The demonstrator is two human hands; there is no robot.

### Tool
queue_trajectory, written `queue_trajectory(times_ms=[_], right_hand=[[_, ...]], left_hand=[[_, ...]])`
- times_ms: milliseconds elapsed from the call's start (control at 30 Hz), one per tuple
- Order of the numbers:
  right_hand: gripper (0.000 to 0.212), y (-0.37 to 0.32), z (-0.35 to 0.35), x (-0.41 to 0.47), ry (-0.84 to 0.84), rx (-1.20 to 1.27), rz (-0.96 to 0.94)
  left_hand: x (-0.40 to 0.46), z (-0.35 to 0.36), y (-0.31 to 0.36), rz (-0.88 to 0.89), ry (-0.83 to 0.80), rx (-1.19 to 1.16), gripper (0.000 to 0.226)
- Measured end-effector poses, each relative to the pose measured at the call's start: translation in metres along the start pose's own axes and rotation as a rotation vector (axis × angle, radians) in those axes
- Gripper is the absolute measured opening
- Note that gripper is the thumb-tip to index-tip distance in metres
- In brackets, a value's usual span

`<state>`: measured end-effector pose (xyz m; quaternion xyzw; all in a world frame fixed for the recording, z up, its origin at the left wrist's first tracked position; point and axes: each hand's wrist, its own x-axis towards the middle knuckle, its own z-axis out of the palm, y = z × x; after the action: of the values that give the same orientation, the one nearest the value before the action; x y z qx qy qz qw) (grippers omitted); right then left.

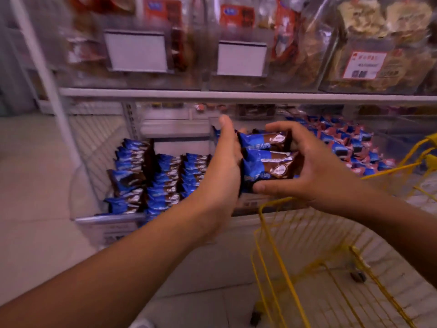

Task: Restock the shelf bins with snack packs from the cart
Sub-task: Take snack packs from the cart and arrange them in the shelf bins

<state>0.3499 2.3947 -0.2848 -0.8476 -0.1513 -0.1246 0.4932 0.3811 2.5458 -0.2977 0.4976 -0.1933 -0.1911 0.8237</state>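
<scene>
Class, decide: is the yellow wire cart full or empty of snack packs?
Empty as far as visible: only floor shows through the yellow wire cart; its right part is out of frame.

Dim, even indoor light with a purplish cast, perhaps from overhead. Motion blur smears the upper bins [151,43] toward 12 o'clock; wide-angle distortion bends the shelf edge [236,95] and corners.

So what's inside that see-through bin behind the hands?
The clear bin holds rows of blue-and-brown snack packs. The left hand and its arm cover the bin's right part.
</scene>
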Motion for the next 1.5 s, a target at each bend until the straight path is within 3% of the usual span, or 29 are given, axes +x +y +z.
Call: queue_trajectory(times_ms=[100,167,233,333,433,600,733,833,900,1033,1233,1367,1500], right_hand=[[0.075,-0.01,0.03,0.036,-0.002,0.056,-0.035],[0.073,-0.011,0.054,0.059,-0.057,0.189,0.017],[0.07,-0.012,0.083,0.081,-0.163,0.26,0.134],[0.076,-0.011,0.129,0.108,-0.288,0.126,0.229],[0.071,-0.011,0.166,0.129,-0.332,0.004,0.208],[0.065,0.002,0.18,0.148,-0.319,-0.095,0.239],[0.06,0.017,0.171,0.144,-0.411,-0.253,0.21],[0.066,0.013,0.166,0.144,-0.492,-0.521,0.149],[0.066,0.01,0.163,0.144,-0.529,-0.601,0.166],[0.064,0.01,0.157,0.14,-0.573,-0.623,0.198],[0.067,0.014,0.153,0.129,-0.504,-0.649,0.186],[0.065,0.006,0.157,0.133,-0.425,-0.569,0.124],[0.069,-0.002,0.174,0.142,-0.491,-0.542,0.102]], left_hand=[[0.0,-0.036,0.027,0.034,0.135,0.095,0.082],[-0.001,-0.067,0.046,0.083,0.286,0.339,0.08],[-0.006,-0.106,0.063,0.208,0.515,0.779,0.063],[-0.021,-0.164,0.086,0.481,0.727,1.024,0.029],[-0.035,-0.202,0.101,0.582,0.618,1.302,0.009],[-0.045,-0.218,0.097,0.217,0.208,1.901,0.016],[-0.034,-0.212,0.09,0.101,0.199,2.07,0.044],[-0.024,-0.207,0.078,-0.12,0.14,2.26,0.066],[-0.016,-0.206,0.072,-0.212,0.124,2.312,0.058],[-0.002,-0.203,0.061,-0.196,0.207,2.42,0.031],[0.007,-0.204,0.049,-0.077,0.401,2.378,0.033],[0.008,-0.205,0.051,-0.103,0.441,2.283,0.034],[0.001,-0.201,0.08,-0.066,0.499,2.101,0.035]])
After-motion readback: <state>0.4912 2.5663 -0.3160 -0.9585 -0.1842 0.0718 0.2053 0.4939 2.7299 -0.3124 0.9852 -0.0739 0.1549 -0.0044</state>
